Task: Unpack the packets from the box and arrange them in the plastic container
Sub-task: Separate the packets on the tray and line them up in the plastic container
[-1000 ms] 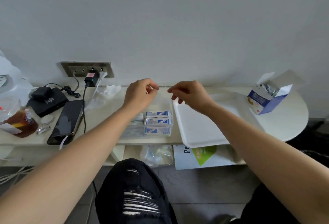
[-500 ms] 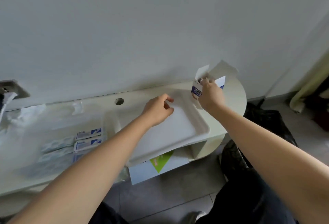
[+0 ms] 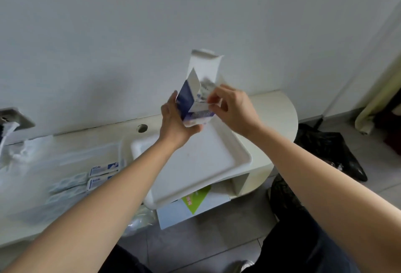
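A blue and white cardboard box (image 3: 186, 96) with its flaps open is held up above the far end of a white tray (image 3: 236, 164). My left hand (image 3: 175, 125) grips the box from below and from the left side. My right hand (image 3: 232, 107) is at the box's open mouth, its fingers pinching a silvery packet (image 3: 202, 94) that sticks out of it. To the left, a clear plastic container (image 3: 65, 159) lies on the table with several blue and white packets (image 3: 104, 167) in it.
The pale table (image 3: 275, 107) ends in a rounded right edge, with a wall right behind it. A cable hole (image 3: 142, 128) lies behind the tray. A white carton with a green mark (image 3: 195, 199) sits on the shelf below. A black bag (image 3: 329, 149) lies on the floor at right.
The box has come off the table's right end and now hangs over the tray. My left hand moved right and took hold of it; my right hand went to its open mouth.
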`<state>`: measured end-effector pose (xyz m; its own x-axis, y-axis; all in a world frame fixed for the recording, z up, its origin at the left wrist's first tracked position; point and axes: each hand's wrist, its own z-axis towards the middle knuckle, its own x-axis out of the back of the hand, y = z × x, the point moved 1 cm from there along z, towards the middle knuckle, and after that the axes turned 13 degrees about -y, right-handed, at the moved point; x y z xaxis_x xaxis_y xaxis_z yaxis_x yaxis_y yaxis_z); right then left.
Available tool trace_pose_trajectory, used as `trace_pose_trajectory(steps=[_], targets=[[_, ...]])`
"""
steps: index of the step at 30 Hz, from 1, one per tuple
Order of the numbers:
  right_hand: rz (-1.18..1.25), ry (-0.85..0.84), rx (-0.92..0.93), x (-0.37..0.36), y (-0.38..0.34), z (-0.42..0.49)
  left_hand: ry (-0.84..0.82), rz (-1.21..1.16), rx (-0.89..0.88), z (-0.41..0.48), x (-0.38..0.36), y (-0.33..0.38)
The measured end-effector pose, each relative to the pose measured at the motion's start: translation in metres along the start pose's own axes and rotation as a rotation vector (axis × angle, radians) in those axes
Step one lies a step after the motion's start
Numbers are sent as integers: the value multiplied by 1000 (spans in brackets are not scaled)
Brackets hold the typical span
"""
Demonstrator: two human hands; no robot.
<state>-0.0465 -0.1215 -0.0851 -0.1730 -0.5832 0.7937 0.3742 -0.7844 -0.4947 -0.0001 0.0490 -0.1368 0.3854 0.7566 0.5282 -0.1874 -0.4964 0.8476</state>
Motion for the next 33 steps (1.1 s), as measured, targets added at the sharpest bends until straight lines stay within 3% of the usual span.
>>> trace_pose_trajectory(steps=[5,10,14,18,24,31,33], targets=[[227,-294,-101,-28,-20,-11,53,93,19,-26,26,-25],[421,-187,-230,-36,-25,-3,23,72,64,-46,35,-34],[291,-384,-288,-44,-32,0,5,186,31,-54,38,-26],[251,-419,-325,-51,-34,-1,-39,302,7,-57,41,-26],[394,-246,-404,-46,-25,-8,9,236,136,-63,49,-25],[830,-112,-689,-41,7,-28,172,166,297,-70,57,-37],[849,-142,-776,-49,14,-34,205,137,318,-71,55,-39]])
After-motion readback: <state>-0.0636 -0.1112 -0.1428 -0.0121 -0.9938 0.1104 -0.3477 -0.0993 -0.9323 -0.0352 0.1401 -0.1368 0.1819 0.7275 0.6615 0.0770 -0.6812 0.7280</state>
